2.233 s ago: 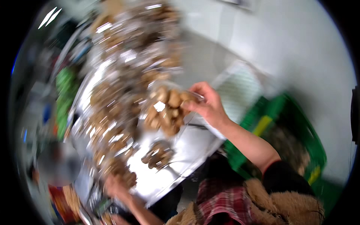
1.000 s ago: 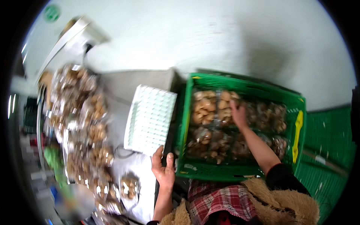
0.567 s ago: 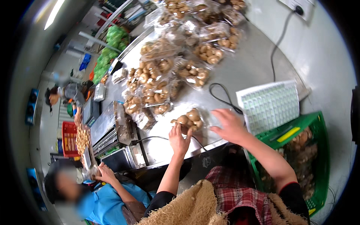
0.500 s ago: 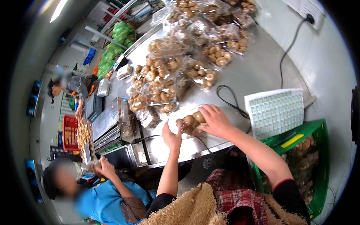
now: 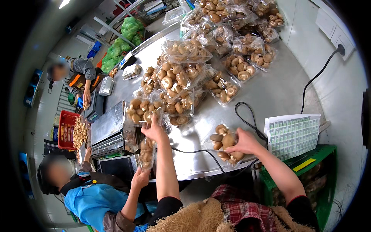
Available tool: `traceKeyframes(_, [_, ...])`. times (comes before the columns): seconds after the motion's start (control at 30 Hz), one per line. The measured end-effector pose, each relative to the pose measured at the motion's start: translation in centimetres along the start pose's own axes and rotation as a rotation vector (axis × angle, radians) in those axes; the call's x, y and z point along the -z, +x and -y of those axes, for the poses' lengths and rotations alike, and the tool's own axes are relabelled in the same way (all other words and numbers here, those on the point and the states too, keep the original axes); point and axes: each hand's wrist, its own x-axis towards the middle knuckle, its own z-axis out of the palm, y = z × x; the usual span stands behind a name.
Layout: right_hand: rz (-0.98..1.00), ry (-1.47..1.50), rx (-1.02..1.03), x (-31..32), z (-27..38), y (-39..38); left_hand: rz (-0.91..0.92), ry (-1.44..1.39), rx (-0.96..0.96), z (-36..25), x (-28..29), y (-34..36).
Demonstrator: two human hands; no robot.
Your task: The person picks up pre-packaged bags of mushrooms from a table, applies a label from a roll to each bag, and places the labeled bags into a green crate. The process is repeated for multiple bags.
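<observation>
My left hand (image 5: pixel 154 129) is closed on a clear bag of brown mushrooms (image 5: pixel 139 106) at the near left end of the pile. My right hand (image 5: pixel 247 141) grips another mushroom bag (image 5: pixel 220 139) at the near edge of the steel table (image 5: pixel 278 96). Just below my left hand, a co-worker's hand (image 5: pixel 140 177) holds up a narrow bag of mushrooms (image 5: pixel 146 154). Many more bagged mushrooms (image 5: pixel 205 50) are heaped along the table's far part.
A printed label sheet (image 5: pixel 291 135) stands over a green crate (image 5: pixel 297 181) at right, beside a looping black cable (image 5: pixel 328 62). A steel machine (image 5: pixel 106 125), a red crate (image 5: pixel 67 127) and loose mushrooms lie left. Two co-workers (image 5: pixel 89 201) (image 5: pixel 79 75) are at the left.
From half a second ago, my left hand has moved up and left to the pile; my right hand has shifted right with its bag. The nearer co-worker's hand has come rightward with a bag.
</observation>
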Motion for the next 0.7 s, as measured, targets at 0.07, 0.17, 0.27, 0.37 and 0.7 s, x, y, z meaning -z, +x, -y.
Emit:
traceKeyframes(0.07, [-0.047,0.318,0.012,1.2,-1.4,-1.3,0.069,-0.021,0.06,0.7,2.0,-1.3])
traceKeyframes(0.17, [0.051,1.007,0.182,3.2,2.0,-1.1,0.189,-0.154,0.26,3.0,5.7,-1.1])
traceKeyframes(0.27, [0.147,1.182,0.108,3.4,5.8,4.3,0.294,-0.307,0.392,4.3,6.0,-0.1])
traceKeyframes(0.37, [0.153,1.507,0.287,0.9,9.2,12.0,0.306,-0.289,0.526,2.8,3.0,-1.0])
traceKeyframes(0.7, [0.382,1.4,0.272,-5.2,10.0,2.4,0.864,-0.555,0.838,0.5,5.4,-4.9])
